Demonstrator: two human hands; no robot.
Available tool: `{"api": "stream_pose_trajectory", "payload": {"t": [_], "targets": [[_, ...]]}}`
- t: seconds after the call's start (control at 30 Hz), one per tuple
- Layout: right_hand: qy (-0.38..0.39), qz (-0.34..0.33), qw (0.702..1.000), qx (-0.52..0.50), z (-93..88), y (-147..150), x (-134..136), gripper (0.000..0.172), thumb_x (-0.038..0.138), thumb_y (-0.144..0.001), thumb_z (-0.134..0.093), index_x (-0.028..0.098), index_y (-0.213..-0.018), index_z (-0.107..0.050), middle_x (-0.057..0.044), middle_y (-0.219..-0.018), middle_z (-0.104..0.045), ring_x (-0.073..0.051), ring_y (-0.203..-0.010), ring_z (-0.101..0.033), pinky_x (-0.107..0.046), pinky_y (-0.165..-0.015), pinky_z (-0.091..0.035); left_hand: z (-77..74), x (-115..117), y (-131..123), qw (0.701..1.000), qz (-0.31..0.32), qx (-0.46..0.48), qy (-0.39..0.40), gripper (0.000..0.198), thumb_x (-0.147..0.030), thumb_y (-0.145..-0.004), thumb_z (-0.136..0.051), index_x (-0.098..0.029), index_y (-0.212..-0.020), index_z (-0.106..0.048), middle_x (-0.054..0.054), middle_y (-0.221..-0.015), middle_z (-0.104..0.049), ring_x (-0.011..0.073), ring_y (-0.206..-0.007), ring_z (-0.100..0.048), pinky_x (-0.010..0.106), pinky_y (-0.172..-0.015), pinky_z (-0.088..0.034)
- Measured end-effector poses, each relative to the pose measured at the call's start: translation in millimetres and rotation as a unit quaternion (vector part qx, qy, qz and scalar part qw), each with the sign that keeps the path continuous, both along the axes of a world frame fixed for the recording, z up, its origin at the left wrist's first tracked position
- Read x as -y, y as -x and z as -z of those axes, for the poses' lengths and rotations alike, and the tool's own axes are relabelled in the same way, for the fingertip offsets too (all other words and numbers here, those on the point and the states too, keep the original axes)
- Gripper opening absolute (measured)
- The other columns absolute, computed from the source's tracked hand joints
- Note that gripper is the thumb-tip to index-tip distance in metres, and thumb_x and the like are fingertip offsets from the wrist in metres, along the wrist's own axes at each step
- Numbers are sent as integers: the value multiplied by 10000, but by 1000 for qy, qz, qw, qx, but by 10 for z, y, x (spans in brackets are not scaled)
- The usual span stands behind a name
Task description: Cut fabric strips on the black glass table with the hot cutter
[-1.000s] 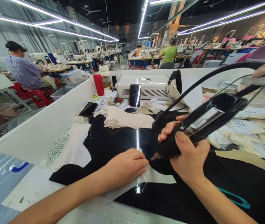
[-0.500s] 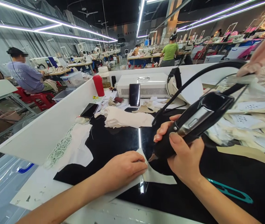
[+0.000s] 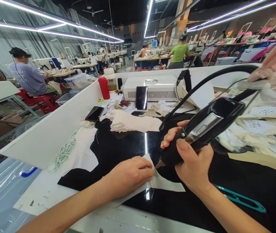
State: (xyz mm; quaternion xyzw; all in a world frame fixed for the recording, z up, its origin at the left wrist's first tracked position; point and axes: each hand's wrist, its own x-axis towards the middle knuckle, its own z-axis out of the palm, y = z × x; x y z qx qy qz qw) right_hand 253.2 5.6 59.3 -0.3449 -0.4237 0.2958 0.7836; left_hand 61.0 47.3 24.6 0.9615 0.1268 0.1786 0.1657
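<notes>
My right hand (image 3: pixel 193 161) wraps round the grip of a black handheld tool (image 3: pixel 206 124) with a silver panel and a thick cable at its rear. The tool's narrow metal tip points down and left, close to a pale cut piece of fabric (image 3: pixel 169 184); whether they touch I cannot tell. My left hand (image 3: pixel 134 173) is closed on this fabric, pressing it against the glossy black work surface (image 3: pixel 125 150). Its fingertips are partly hidden. A stack of cream fabric pieces (image 3: pixel 135 122) lies behind. At the left lie white cut pieces (image 3: pixel 83 155) beside green elastic loops (image 3: pixel 63 152).
A turquoise tool (image 3: pixel 243 198) lies right of my right forearm. Fabric bundles (image 3: pixel 261 132) pile up at the right. Toward the back stand a white vented box (image 3: pixel 150 85), a phone (image 3: pixel 141 97) and a red cup (image 3: pixel 104 88). A low white panel (image 3: pixel 48 129) edges the left.
The whole scene sits slightly further right in view, as if the camera had shifted. Both hands, the tool and the fabric keep nearly the same places relative to each other.
</notes>
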Motion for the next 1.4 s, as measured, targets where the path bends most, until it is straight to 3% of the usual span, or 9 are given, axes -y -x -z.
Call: {"api": "stream_pose_trajectory", "payload": {"t": [0.17,0.33,0.5,0.73,1.03,1.2,1.4], "targets": [[10,2,1000,6,23,11,23,354,405,-883,-868,290,-1139,-651,52,-831,-688,-146,-690,-658,-307,-686,-566,22,-2,4,1000,1,1,-23,214,-230,-1128,-521,-168,-1132,-726,88,-1160,-737,182,-1043,-708,289,-970,-604],[3,3,1000,-3,-45,-28,76,376,427,-855,-892,292,-1124,-667,48,-835,-692,-145,-687,-657,-294,-671,-566,49,-23,18,995,22,22,-95,218,-213,-1134,-503,-145,-1149,-709,104,-1179,-741,194,-1108,-717,407,-1154,-544],[-7,13,1000,-1,-98,-98,199,369,438,-849,-899,292,-1115,-690,44,-815,-689,-146,-669,-657,-286,-646,-577,-1,37,-71,997,10,48,-61,200,-199,-1120,-528,-126,-1170,-708,102,-1164,-748,197,-1106,-709,308,-1005,-614],[10,14,1000,12,-62,-161,407,376,420,-847,-908,295,-1128,-690,31,-805,-692,-160,-672,-664,-285,-609,-571,-25,187,-206,999,-5,7,-34,189,-140,-1091,-546,-120,-1128,-730,86,-1051,-730,194,-930,-687,296,-878,-610],[-9,10,1000,22,-23,-189,518,363,396,-889,-876,298,-1177,-678,28,-837,-696,-154,-695,-669,-297,-643,-589,18,205,-73,1000,15,7,0,199,-81,-1074,-537,-155,-1101,-720,69,-1074,-706,178,-994,-667,260,-916,-569],[-8,10,1000,2,-54,-106,467,359,396,-893,-876,306,-1170,-667,30,-836,-697,-155,-668,-650,-290,-555,-550,-9,217,-46,1000,7,-12,5,226,-87,-1085,-507,-175,-1130,-709,68,-1073,-705,189,-985,-671,287,-893,-567],[-9,14,1000,3,-41,-35,397,373,463,-886,-875,291,-1140,-660,35,-856,-691,-137,-663,-631,-293,-602,-563,-4,226,-29,1000,2,-21,3,258,-89,-1087,-481,-185,-1158,-710,67,-1078,-705,188,-972,-669,288,-885,-573]]}}
